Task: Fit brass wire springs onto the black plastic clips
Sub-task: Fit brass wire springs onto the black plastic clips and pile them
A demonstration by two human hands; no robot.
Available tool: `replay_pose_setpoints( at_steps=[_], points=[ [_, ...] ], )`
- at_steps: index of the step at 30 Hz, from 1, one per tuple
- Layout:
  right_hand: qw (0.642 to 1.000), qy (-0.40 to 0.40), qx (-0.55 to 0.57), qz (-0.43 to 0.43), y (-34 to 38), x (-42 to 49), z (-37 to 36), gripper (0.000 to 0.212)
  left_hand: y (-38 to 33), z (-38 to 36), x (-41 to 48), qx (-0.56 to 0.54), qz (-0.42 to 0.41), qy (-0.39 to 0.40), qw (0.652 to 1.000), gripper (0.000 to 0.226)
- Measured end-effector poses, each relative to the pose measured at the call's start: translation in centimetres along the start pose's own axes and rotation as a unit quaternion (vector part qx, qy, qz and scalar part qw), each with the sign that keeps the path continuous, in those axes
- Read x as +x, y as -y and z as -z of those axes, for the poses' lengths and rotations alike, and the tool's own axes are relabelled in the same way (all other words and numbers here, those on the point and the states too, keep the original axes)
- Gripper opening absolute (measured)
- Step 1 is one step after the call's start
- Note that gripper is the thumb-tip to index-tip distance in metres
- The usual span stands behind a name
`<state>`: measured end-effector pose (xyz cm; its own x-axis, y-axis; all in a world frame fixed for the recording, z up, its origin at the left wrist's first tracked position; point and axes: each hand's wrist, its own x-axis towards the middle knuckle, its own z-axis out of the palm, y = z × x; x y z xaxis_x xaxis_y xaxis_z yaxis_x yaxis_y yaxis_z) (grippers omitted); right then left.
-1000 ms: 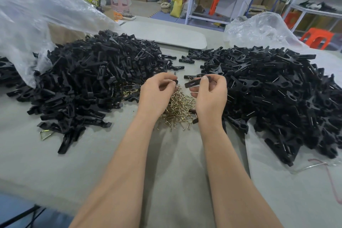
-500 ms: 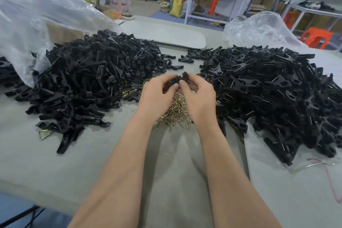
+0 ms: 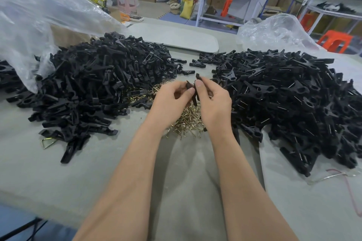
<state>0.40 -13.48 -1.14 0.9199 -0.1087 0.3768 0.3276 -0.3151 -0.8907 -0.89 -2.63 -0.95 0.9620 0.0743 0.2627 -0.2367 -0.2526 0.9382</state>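
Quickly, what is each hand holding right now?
Left hand: pinches one black clip half.
Right hand: pinches the other black clip half.

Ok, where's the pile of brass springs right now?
In the head view the brass springs lie mid-table, beneath the left hand and right hand holding a black clip, between the left clip heap and the right clip heap.

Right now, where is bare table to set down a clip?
Bare table lies along the near edge: below the left clip pile, between the forearms, and below the right clip pile. Crowded: the brass springs under the left hand and right hand, hemmed by both piles.
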Motion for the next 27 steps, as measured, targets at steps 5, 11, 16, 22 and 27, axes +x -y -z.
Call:
replay_pose_setpoints(
  at_steps=[5,11,16,22,27],
  points=[
    [0.996,0.093,-0.016,-0.002,-0.3,0.5,0.2,0.040,0.3,0.3,0.2,-0.053,0.027,-0.026,0.998,0.015],
    [0.996,0.092,-0.012,-0.012,-0.6,0.4,0.1,0.039,0.6,0.2,0.4,0.010,0.019,-0.032,0.999,0.019],
    [0.995,0.081,-0.053,-0.001,-0.5,0.2,0.2,0.038,0.8,0.2,0.6,0.014,0.023,-0.049,0.998,0.014],
    [0.993,0.107,-0.057,-0.001,-0.1,0.0,-0.1,0.037,1.0,0.1,0.7,0.002,0.019,-0.059,0.998,0.023],
    [0.996,0.060,0.043,-0.059,-0.1,0.2,0.3,0.015,1.0,0.2,0.6,-0.108,0.051,-0.067,0.991,0.017]
  ],
)
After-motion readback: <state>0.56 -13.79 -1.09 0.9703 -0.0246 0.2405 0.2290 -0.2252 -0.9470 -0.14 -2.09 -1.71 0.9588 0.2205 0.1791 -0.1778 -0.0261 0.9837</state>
